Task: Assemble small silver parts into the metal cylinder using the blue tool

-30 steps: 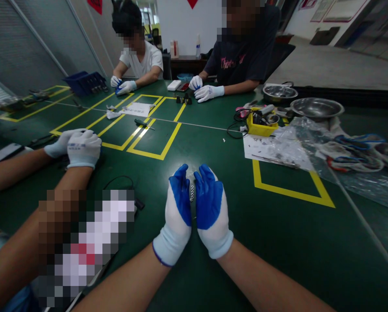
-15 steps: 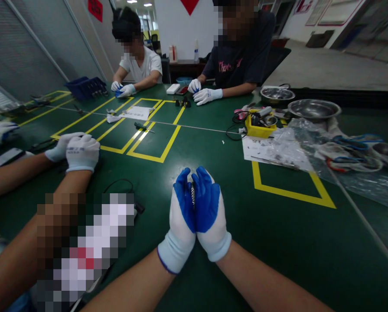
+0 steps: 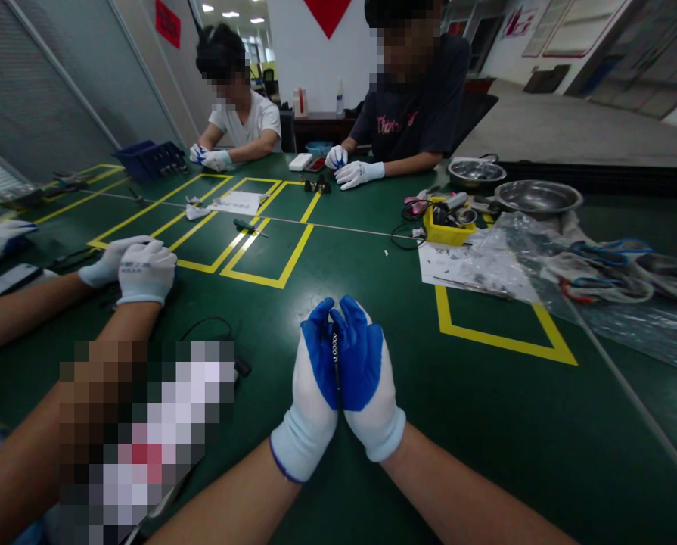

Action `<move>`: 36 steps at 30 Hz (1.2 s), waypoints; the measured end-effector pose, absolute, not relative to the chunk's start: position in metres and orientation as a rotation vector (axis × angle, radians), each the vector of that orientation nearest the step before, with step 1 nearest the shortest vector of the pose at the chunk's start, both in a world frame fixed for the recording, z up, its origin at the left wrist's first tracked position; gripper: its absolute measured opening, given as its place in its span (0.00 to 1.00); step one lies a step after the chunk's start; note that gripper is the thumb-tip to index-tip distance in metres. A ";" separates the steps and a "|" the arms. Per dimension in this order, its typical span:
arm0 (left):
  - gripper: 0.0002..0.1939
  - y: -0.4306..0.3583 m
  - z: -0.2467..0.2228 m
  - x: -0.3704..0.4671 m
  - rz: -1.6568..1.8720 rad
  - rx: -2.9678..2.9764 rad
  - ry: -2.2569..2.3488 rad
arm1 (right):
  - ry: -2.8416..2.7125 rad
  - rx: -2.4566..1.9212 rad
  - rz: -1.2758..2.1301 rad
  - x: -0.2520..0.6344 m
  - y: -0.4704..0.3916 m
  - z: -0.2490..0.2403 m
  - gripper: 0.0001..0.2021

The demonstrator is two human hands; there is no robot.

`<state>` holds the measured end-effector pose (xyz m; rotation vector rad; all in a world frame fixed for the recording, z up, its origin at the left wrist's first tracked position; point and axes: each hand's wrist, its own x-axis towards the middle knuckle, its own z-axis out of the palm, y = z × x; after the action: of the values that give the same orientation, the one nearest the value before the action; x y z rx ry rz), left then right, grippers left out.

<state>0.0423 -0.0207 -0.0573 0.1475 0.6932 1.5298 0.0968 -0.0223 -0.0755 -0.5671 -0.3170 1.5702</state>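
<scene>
My left hand [image 3: 312, 386] and my right hand [image 3: 366, 378] wear white gloves with blue palms and rest on their edges on the green table [image 3: 486, 424], palms pressed together. A short row of small metal rings [image 3: 334, 347] shows in the narrow gap between the two palms, held there by both hands. How far the row runs down between the hands is hidden.
A co-worker's gloved hands [image 3: 137, 265] lie at the left. Two more people sit across the table. A yellow parts bin [image 3: 445, 223], steel bowls [image 3: 536, 197], plastic bags with cables [image 3: 588, 265], a screwdriver [image 3: 250, 225] and yellow tape outlines [image 3: 497, 337] lie around.
My palms have closed tighter together, so the gap with the metal rings is narrower. The view has shifted slightly; the co-worker's hands at the left stay put.
</scene>
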 end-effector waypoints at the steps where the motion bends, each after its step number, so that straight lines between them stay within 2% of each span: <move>1: 0.16 -0.021 -0.057 0.042 1.532 0.158 0.696 | -0.321 -0.568 1.571 0.097 -0.023 -0.075 0.24; 10: 0.17 -0.023 -0.059 0.040 1.507 0.096 0.696 | -0.321 -0.565 1.602 0.100 -0.029 -0.072 0.26; 18: 0.16 -0.022 -0.065 0.037 1.479 0.120 0.678 | -0.342 -0.515 1.633 0.102 -0.030 -0.067 0.18; 28: 0.16 -0.026 -0.070 0.033 1.469 0.221 0.661 | -0.301 -0.567 1.621 0.099 -0.033 -0.067 0.23; 36: 0.18 -0.026 -0.073 0.030 1.533 0.456 0.831 | -0.341 -0.591 1.587 0.104 -0.033 -0.067 0.25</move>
<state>0.0300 -0.0259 -0.0735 0.4565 0.8305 1.5331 0.1035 -0.0332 -0.0671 -0.5908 -0.3408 1.5865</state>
